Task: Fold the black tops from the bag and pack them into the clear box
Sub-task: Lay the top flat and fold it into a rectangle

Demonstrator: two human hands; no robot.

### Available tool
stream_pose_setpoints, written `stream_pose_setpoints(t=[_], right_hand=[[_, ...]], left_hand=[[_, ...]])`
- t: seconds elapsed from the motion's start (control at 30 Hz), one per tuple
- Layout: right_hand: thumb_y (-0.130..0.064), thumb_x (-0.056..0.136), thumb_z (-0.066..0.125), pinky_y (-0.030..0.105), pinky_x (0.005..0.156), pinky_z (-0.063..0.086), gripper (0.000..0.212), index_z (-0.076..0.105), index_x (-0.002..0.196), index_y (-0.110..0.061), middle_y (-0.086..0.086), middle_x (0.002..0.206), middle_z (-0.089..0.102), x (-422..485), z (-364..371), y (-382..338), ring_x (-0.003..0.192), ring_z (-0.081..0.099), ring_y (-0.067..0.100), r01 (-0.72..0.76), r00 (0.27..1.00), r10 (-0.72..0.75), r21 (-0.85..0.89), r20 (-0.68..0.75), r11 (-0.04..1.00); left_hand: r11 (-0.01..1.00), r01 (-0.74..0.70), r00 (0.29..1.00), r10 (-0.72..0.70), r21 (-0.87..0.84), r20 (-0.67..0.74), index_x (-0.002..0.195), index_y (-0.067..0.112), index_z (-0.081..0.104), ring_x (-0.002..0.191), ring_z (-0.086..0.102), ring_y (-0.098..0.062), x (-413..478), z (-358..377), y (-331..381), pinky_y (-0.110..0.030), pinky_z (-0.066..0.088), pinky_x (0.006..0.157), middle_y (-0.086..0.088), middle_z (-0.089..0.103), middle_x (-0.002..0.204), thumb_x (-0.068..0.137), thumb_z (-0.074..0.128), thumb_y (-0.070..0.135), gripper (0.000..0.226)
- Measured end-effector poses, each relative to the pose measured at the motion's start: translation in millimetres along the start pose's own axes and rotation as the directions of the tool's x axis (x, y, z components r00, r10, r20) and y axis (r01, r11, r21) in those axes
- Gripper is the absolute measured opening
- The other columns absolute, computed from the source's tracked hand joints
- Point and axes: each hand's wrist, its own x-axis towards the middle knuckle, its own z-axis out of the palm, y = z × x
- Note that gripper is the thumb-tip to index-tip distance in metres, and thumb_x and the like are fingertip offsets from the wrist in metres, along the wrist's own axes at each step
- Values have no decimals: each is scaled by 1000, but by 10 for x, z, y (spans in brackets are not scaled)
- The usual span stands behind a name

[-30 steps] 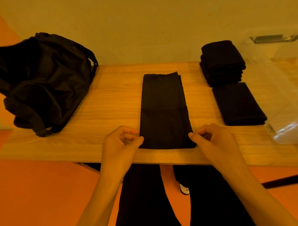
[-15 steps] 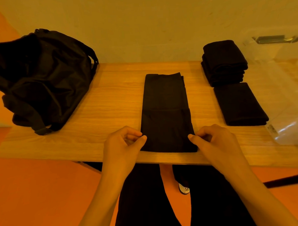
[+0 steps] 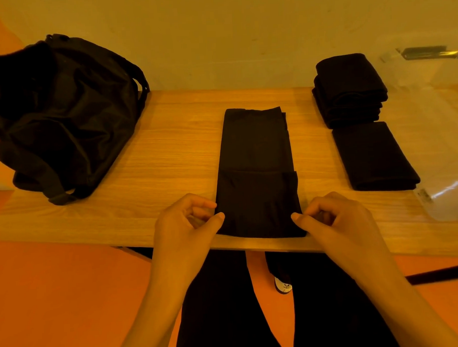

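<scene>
A black top lies folded into a long narrow strip down the middle of the wooden table. My left hand pinches its near left corner and my right hand pinches its near right corner, both at the table's front edge. A single folded black top lies to the right, with a stack of folded black tops behind it. The black bag slumps at the left end. The clear box stands at the far right, faint and see-through.
A dark handle shows on the clear box near the wall. A white label marks the box's near corner. My legs and one shoe are below the table edge, over the orange floor.
The near end of the strip has slid a little toward the table's front edge with both hands still pinching its corners.
</scene>
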Motion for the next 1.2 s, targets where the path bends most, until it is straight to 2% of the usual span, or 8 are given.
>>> stream_pose_setpoints(t=[0.13, 0.63, 0.7, 0.77, 0.87, 0.93, 1.03, 1.2], right_hand=[[-32, 85, 77, 18, 61, 36, 24, 66, 64, -27, -6, 78, 59, -8, 1, -20, 67, 55, 9, 3, 1000, -3, -53, 8, 999], [-38, 85, 75, 18, 59, 38, 28, 63, 63, -25, -7, 75, 58, -12, -19, 11, 66, 55, 9, 30, 998, -20, -168, 58, 985], [-44, 87, 71, 17, 59, 36, 26, 61, 70, -26, -11, 78, 56, -33, -2, 27, 69, 54, 6, 65, 997, -73, -244, -23, 968], [-45, 90, 64, 15, 66, 36, 20, 61, 85, -25, -12, 87, 55, -39, 20, -29, 78, 51, 5, 188, 952, -250, -308, -175, 933], [-49, 103, 39, 29, 105, 37, 48, 58, 133, -17, 3, 139, 55, 90, 161, -107, 129, 48, 19, 340, 911, -405, -422, -72, 841], [-58, 101, 11, 29, 120, 7, 71, 22, 159, -18, 2, 167, 17, 209, 301, -117, 155, 9, 17, 377, 922, -370, -487, 115, 787], [-63, 91, -11, 27, 118, -15, 80, -6, 159, -20, 0, 168, -10, 330, 439, -17, 151, -20, 11, 373, 928, -313, -538, 202, 756], [-62, 93, -11, 30, 120, -15, 77, -11, 158, -21, -2, 167, -16, 351, 473, 70, 151, -23, 11, 354, 935, -294, -562, 198, 747]], left_hand=[[999, 27, 1000, -28, 27, 8, 85, 25, 72, 65, 60, -1, -36, -6, -6, -23, 43, 61, 4, 70, 75, 82, 82, 17, 13], [995, -1, 1000, 1, 95, 1, 85, 25, 71, 65, 60, 4, -51, 10, -23, -12, 44, 53, 7, 68, 73, 83, 81, 13, 16], [973, -102, 989, 122, 205, -86, 88, 26, 68, 76, 62, -1, -93, 26, -20, -14, 43, 58, 12, 66, 85, 85, 78, 19, 12], [883, -321, 917, 380, 341, -121, 99, 23, 67, 95, 57, -6, -128, 52, 50, -21, 47, 70, 10, 58, 107, 91, 67, 28, 10], [635, -607, 780, 592, 478, 203, 141, 18, 55, 141, 36, -18, -10, 200, 113, -34, 35, 111, -1, 44, 151, 105, 41, 41, 44], [527, -654, 755, 500, 543, 424, 162, 21, 18, 157, -1, -14, 124, 318, 101, -35, 8, 127, 1, 7, 171, 106, 16, 55, 66], [464, -629, 777, 379, 623, 502, 162, 22, -5, 153, -21, -8, 263, 409, -54, -39, -1, 128, 4, -13, 169, 100, -2, 64, 74], [430, -607, 794, 356, 668, 493, 162, 20, -2, 154, -17, -11, 284, 428, -119, -36, -3, 127, 1, -9, 170, 97, -13, 66, 80]])
